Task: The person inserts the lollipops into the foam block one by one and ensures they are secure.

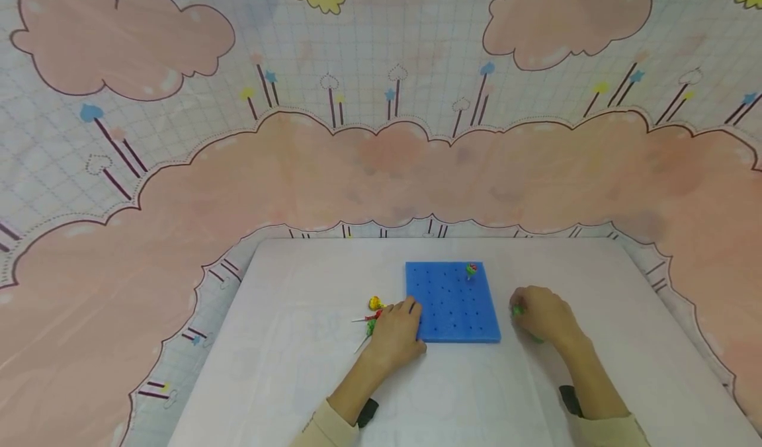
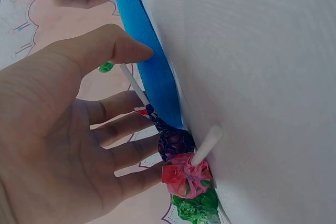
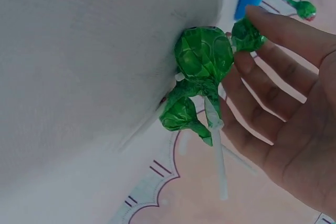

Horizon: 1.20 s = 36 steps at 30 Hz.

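Observation:
A blue pegboard (image 1: 452, 301) dotted with small holes lies on the white table. One green-and-red lollipop (image 1: 471, 270) stands upright near its far right corner. My left hand (image 1: 395, 331) rests at the board's left edge, fingers fairly straight and thumb (image 2: 139, 53) against the side. Beside that hand lie a yellow lollipop (image 1: 374, 303), a purple one (image 2: 176, 144), a pink-red one (image 2: 188, 176) and a green one (image 2: 197, 205). Right of the board, my right hand (image 1: 544, 315) pinches a green lollipop (image 3: 247, 35) between thumb and fingers. More green lollipops (image 3: 202, 56) lie below it.
The white table (image 1: 297, 381) extends around the board on every side. Behind it hangs a backdrop (image 1: 381, 176) printed with clouds. A dark band (image 1: 570, 401) sits at the right wrist and another (image 1: 368, 412) at the left.

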{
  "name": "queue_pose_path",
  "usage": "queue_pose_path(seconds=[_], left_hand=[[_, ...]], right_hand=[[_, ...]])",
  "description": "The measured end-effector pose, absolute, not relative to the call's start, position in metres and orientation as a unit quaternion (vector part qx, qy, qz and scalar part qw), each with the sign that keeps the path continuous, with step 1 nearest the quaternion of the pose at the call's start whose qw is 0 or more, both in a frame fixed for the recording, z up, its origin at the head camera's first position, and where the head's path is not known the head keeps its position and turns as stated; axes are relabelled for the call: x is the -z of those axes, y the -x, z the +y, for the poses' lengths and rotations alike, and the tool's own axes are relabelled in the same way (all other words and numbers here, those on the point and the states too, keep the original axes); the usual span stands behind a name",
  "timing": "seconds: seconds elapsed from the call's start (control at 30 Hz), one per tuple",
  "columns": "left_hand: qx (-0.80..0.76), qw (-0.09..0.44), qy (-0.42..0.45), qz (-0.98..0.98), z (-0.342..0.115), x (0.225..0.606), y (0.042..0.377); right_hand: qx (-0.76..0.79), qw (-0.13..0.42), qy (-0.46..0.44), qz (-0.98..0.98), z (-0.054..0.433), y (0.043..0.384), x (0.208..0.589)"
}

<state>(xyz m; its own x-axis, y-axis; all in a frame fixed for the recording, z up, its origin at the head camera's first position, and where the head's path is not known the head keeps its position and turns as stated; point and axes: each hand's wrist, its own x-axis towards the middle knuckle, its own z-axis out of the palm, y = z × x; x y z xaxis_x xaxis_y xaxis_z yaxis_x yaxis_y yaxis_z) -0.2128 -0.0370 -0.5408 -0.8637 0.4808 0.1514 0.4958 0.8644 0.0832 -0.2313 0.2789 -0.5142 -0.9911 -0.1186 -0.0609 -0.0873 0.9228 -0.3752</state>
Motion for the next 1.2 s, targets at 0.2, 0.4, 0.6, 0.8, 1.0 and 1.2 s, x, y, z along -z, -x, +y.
queue_pose_path(seconds=[0.2, 0.4, 0.6, 0.8, 1.0, 1.2], left_hand=[[0.06, 0.064, 0.257, -0.963, -0.036, 0.542, 0.213], [0.062, 0.063, 0.255, -0.963, -0.037, 0.539, 0.214], [0.067, 0.06, 0.255, -0.963, -0.037, 0.537, 0.212], [0.071, 0.054, 0.254, -0.963, -0.035, 0.541, 0.21], [0.07, 0.05, 0.25, -0.964, -0.034, 0.543, 0.21], [0.055, 0.058, 0.251, -0.965, -0.035, 0.541, 0.211]], right_hand=[[0.212, 0.015, 0.064, 0.975, 0.28, 0.229, 0.512], [0.253, -0.009, 0.056, 0.966, 0.276, 0.229, 0.507], [0.291, -0.053, 0.07, 0.953, 0.269, 0.228, 0.505], [0.313, -0.1, 0.084, 0.941, 0.265, 0.229, 0.508], [0.33, -0.137, 0.087, 0.93, 0.258, 0.231, 0.508], [0.345, -0.171, 0.098, 0.918, 0.254, 0.233, 0.502]])
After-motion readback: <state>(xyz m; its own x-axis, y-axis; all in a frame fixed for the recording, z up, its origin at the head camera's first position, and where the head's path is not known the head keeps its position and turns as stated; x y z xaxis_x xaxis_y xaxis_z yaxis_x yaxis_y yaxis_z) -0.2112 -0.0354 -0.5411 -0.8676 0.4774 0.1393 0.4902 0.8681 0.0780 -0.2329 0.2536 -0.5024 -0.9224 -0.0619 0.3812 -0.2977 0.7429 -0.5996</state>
